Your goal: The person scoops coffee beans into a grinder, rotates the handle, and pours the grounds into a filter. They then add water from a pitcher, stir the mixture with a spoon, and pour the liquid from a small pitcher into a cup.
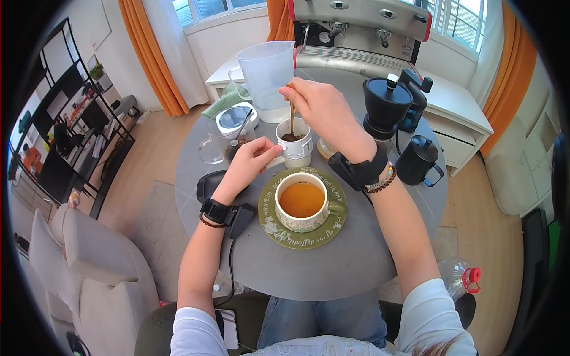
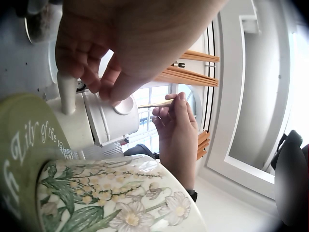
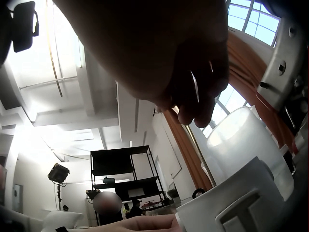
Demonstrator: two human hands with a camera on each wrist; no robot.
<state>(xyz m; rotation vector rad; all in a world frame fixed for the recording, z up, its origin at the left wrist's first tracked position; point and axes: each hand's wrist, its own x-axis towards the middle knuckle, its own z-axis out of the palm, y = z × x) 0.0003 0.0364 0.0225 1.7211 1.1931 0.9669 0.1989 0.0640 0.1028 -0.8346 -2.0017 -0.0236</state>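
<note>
A white coffee dripper point(image 1: 301, 146), with dark grounds inside, stands on a pot point(image 1: 298, 161) behind the green saucer point(image 1: 272, 228). My right hand point(image 1: 328, 113) pinches a thin gold spoon point(image 1: 292, 116) from above, its bowl down in the dripper. In the right wrist view the spoon's handle point(image 3: 195, 144) slants down past the dripper's rim. My left hand point(image 1: 246, 164) holds the dripper's near-left side; in the left wrist view thumb and finger pinch its small round tab point(image 2: 125, 106). A floral cup point(image 1: 289, 221) of amber liquid sits on the saucer.
A glass mug of beans point(image 1: 233, 146), a white scale point(image 1: 237, 118) and a tall translucent pitcher point(image 1: 266, 77) stand left and behind. At right are a black grinder point(image 1: 387, 102) and a black kettle point(image 1: 417, 160). An espresso machine point(image 1: 360, 35) is at the back.
</note>
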